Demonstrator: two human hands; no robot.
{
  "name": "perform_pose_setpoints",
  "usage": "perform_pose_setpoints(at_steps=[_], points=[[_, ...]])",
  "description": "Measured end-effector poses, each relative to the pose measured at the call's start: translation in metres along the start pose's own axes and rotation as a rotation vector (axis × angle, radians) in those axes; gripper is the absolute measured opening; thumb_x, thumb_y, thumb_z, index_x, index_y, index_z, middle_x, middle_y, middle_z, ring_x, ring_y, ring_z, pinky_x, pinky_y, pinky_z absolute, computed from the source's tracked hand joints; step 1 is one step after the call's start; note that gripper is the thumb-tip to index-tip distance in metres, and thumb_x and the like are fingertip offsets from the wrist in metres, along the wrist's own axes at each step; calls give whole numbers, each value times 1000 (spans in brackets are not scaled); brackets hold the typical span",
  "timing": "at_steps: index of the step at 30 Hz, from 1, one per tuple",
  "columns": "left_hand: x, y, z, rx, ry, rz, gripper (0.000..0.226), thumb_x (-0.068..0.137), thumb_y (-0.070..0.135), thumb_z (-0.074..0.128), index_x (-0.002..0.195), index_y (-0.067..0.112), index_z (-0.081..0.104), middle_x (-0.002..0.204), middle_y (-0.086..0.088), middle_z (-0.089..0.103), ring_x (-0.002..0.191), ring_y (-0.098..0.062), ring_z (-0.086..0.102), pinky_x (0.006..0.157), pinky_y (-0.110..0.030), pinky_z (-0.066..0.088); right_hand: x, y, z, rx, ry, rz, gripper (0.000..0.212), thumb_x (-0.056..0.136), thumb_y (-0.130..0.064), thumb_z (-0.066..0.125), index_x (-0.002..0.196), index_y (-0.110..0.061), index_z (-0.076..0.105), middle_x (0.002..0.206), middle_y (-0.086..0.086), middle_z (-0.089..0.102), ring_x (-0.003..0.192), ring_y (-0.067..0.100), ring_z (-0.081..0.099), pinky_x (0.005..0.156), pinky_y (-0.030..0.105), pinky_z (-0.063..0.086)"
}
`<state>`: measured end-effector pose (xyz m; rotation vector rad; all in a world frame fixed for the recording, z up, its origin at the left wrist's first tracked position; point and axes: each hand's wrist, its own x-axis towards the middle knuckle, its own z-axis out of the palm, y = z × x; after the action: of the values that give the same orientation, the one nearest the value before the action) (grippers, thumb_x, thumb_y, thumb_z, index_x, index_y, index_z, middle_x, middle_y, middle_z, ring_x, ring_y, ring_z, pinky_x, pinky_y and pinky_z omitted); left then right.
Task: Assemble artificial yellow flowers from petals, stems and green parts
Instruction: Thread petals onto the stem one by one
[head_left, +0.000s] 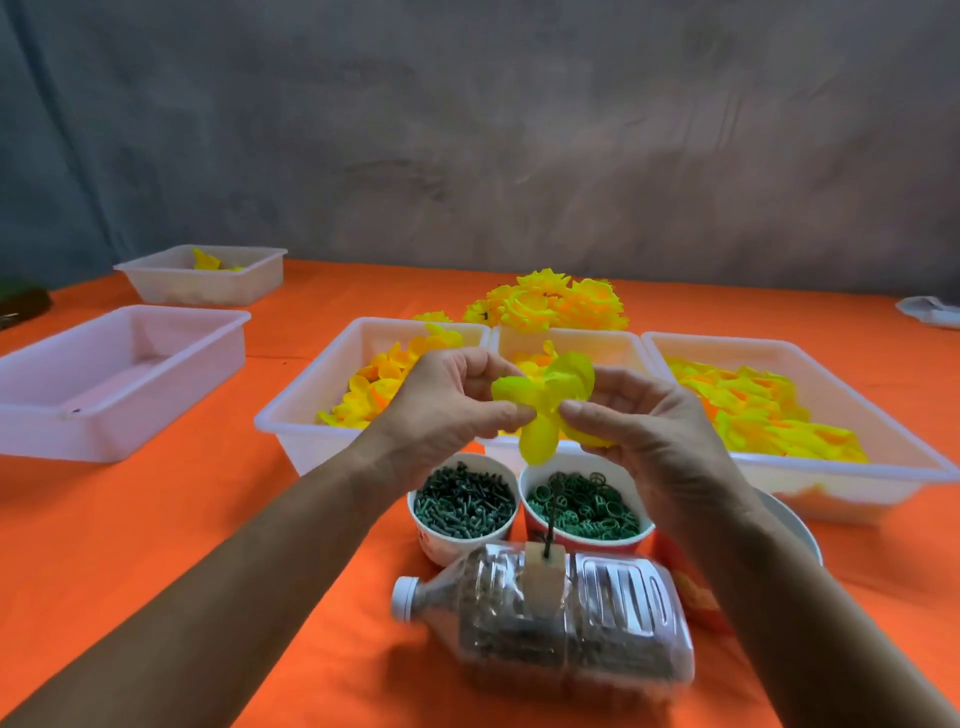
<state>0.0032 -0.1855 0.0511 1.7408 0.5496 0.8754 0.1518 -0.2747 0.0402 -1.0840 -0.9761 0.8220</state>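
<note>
Above the two cups (524, 506), both hands, left (447, 410) and right (631, 415), pinching one yellow petal piece (545, 402).

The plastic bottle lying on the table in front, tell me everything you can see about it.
The plastic bottle is clear and ribbed, with a white screw cap pointing left. It lies on its side on the orange tablecloth, just in front of two paper cups of green parts. It looks filled with small dark pieces. A tan block sits on top of it, with a thin dark stem standing upright in it. Neither hand touches it.
</note>
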Motion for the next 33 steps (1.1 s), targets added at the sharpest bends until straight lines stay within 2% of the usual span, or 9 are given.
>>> perform_pose_setpoints(at_steps=[3, 5, 8, 11, 13, 17, 24, 28, 33], points=[[-8, 0, 7, 11, 16, 98, 18, 77, -11, 68, 79, 6, 64, 67, -3, 64, 59, -6, 57, 59, -17, 47, -11, -1, -3, -9, -54, -32, 34, 64, -5, 70, 97, 0, 68, 82, 8, 74, 70, 13, 67, 60, 19, 53], [-13, -1, 10, 28, 25, 153, 18, 78, -9, 68, 75, 8, 64, 64, 1, 63, 58, -3, 55, 59, -15, 46, -18, 0, -4, -54, -79, -38, 28, 66, -7, 70, 93, 0, 70, 82, 11, 73, 70, 16, 66, 63, 22, 53], [-19, -5, 14, 40, 34, 200, 17, 76, -3, 71, 73, 13, 66, 63, 7, 66, 60, -5, 58, 62, -21, 47, -26, 1, -4, -93, -88, -47, 22, 69, -11, 69, 88, 0, 70, 85, 19, 70, 75, 21, 62, 68, 27, 51], [-24, -7, 14, 36, 44, 214, 8, 72, 11, 74, 73, 15, 67, 65, 5, 68, 62, -7, 61, 64, -24, 50, -31, 1, -4, -112, -91, -56, 19, 69, -15, 68, 85, -5, 71, 82, 13, 71, 73, 17, 63, 65, 23, 52], [-27, -8, 14, 35, 52, 211, 7, 70, 18, 74, 73, 16, 68, 68, 3, 69, 64, -9, 62, 66, -28, 51, -32, 2, -4, -137, -88, -49, 22, 69, -17, 68, 87, -5, 70, 84, 18, 71, 76, 20, 65, 67, 24, 53], [-31, -11, 12, 42, 58, 185, 9, 74, 8, 75, 74, 15, 69, 70, -1, 69, 67, -12, 62, 69, -36, 49, -34, 5, -2, -144, -97, -31, 27, 69, -17, 68, 90, 0, 69, 96, 32, 66, 83, 27, 62, 79, 36, 51], [-39, -7, 10, 30, 69, 186, 8, 71, 14, 75, 74, 16, 68, 70, -1, 69, 67, -14, 61, 67, -39, 50, -38, 4, 0, -138, -189, -41, 16, 73, -16, 68, 85, -6, 74, 85, 14, 70, 80, 20, 57, 73, 27, 46], [-43, -3, 9, 19, 77, 189, 9, 72, 8, 74, 76, 13, 68, 74, -10, 70, 71, -23, 64, 74, -52, 52, -40, 2, 0, -119, -186, -27, 18, 72, -18, 67, 85, -8, 74, 88, 16, 70, 84, 23, 58, 78, 32, 47], [-45, 0, 9, -17, 69, 184, 8, 73, 5, 73, 78, 9, 68, 77, -14, 71, 71, -24, 66, 75, -49, 55, -42, 0, 1, -74, -182, 18, 22, 67, -20, 67, 82, -7, 75, 86, 17, 68, 84, 26, 58, 72, 26, 52]])
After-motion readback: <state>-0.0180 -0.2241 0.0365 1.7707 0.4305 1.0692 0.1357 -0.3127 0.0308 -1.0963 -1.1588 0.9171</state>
